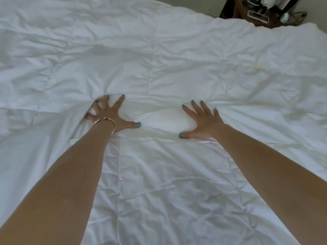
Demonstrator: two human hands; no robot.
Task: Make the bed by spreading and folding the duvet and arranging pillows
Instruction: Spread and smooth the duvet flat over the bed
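White matt cloth covers the bed: a duvet (177, 68) of soft woven fabric, creased throughout, with stitched seams dividing it into puffed panels. A thin metal bangle (108, 121), gold-toned and shiny, circles the wrist of the left hand (113, 115). The nails of both the left hand and the right hand (201, 121) carry smooth, glossy teal polish. At the upper right, a dark wooden piece of furniture (228, 9) shows a brown, dull-sheened surface; the items on it are too blurred to identify.

Bare forearms; teal-painted nails; thin gold bangle (106, 122) on the left wrist.
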